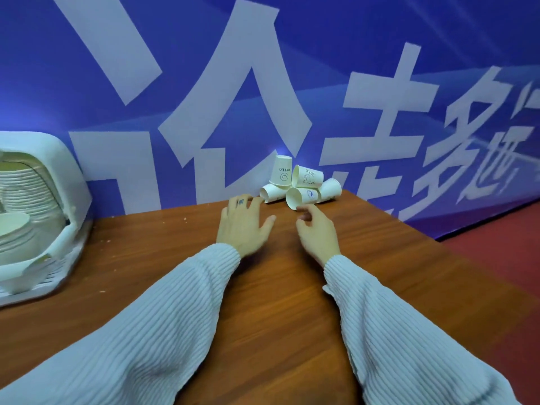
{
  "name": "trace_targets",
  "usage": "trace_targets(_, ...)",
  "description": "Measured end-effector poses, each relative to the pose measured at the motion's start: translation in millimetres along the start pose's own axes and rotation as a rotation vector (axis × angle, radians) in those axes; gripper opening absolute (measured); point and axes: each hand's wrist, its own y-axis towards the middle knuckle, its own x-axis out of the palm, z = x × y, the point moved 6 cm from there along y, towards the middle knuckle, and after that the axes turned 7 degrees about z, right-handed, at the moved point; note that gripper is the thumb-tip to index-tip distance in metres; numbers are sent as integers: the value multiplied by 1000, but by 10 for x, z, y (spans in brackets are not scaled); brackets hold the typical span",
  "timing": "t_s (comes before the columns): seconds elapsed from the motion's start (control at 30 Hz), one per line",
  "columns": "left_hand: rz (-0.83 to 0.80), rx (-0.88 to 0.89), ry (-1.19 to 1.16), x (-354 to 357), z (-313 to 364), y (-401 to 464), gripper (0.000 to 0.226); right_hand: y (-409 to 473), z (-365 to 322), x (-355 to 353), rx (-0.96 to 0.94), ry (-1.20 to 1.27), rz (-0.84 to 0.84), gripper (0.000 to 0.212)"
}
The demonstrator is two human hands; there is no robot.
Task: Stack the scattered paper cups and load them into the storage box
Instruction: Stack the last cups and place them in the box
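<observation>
Head view: the wooden table (263, 302) offers broad bare room between the storage box (43, 217) at far left and the banner wall (292, 83) behind. Paper cups (301, 185) lie heaped at the back edge, against the wall; light and crushable, probably best pinched at the rims. The left hand (244, 223) and right hand (317, 229) hover apart just before the heap, fingers relaxed, holding nothing.

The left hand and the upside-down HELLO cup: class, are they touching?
Apart. The head view shows the left hand over the table, with blue wall visible between its fingertips and the HELLO cup.
</observation>
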Motion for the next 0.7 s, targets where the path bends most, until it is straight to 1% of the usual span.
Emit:
trace_targets(0.13,-30,-19,-46,440,32,249,58,280,335,-7,65,40,121,29)
trace_targets(0.27,-16,-39,-85,842,58,477,54,604,462,-3,-44,-71,227,34)
trace_targets(0.37,64,14,-5,1014,97,659,50,840,505,91,-151,-190,265,36)
trace_targets(0.47,214,121,73,1082,128,858,44,1045,501,179,-261,-235,373,37)
trace_targets(0.53,300,141,59,1122,116,993,47,1191,498,222,-304,-237,426,43)
trace_targets(0.6,348,124,55,1199,91,1130,53,1362,524,288,-311,-263,434,53)
trace_targets(0.7,299,132,99,1348,126,1279,62,1578,606,400,-274,-325,380,64)
